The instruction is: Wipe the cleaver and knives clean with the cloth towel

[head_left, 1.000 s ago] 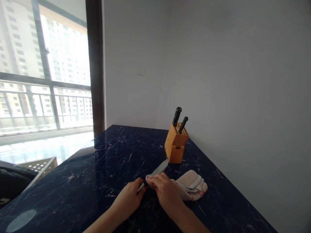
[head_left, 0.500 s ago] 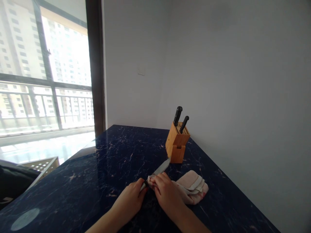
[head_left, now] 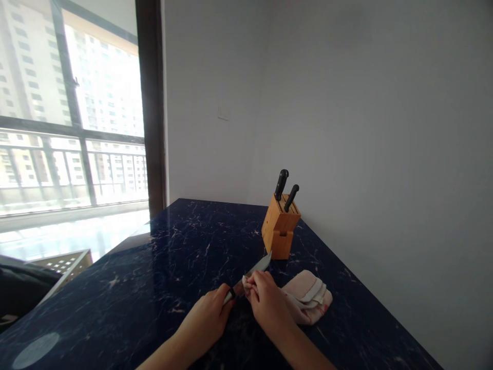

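Right hand [head_left: 265, 303] slid cloth [head_left: 304, 300] up knife [head_left: 256, 268]; fingers pinch blade.

Kitchen of a high-rise flat. Dark blue marbled countertop [head_left: 185, 241] run into a corner of plain white walls, with a wooden knife block [head_left: 280, 230] holding two black-handled knives near its far right edge and a folded cloth [head_left: 310, 297] nearer. Beyond a tall window [head_left: 73, 108] at left, a railed balcony and apartment towers.
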`<state>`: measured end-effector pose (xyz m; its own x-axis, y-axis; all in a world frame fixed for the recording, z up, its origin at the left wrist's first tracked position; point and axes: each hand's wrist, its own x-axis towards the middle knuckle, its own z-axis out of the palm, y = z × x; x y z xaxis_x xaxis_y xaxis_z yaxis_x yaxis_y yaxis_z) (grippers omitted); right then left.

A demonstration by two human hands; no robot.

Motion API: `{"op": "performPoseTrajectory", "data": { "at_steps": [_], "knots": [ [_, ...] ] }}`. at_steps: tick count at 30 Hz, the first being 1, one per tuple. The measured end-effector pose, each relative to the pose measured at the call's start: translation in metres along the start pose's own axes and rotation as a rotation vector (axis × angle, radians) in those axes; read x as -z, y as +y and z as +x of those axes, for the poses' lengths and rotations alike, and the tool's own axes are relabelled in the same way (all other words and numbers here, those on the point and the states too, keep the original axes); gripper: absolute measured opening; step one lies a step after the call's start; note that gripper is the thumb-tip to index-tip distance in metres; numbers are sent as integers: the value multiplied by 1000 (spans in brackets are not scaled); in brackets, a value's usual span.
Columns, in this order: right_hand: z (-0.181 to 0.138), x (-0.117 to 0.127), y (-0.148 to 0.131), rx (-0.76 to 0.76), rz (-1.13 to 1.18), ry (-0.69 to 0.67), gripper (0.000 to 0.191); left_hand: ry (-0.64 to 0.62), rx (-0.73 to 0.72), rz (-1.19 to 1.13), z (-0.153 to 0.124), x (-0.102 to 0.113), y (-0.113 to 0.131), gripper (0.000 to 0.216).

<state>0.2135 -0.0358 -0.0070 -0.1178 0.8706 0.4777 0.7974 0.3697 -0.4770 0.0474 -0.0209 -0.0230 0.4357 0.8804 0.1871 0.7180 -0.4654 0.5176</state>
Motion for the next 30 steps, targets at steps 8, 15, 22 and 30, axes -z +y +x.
{"op": "performPoseTrajectory", "data": {
  "at_steps": [8, 15, 22, 30],
  "knots": [
    [0, -2, 2, 59, -103, -31, 24, 20, -1, -60, 2, 10, 4, 15],
    [1, 3, 9, 3, -25, 2, 24, -11, -14, -53, 1, 11, 5, 15],
    [-1, 4, 2, 46, -34, -29, 23, -24, -22, -34, -1, 11, 6, 15],
    [1, 6, 6, -18, -6, 39, 19, -38, -20, -1, 0, 12, 7, 15]
  ]
}}
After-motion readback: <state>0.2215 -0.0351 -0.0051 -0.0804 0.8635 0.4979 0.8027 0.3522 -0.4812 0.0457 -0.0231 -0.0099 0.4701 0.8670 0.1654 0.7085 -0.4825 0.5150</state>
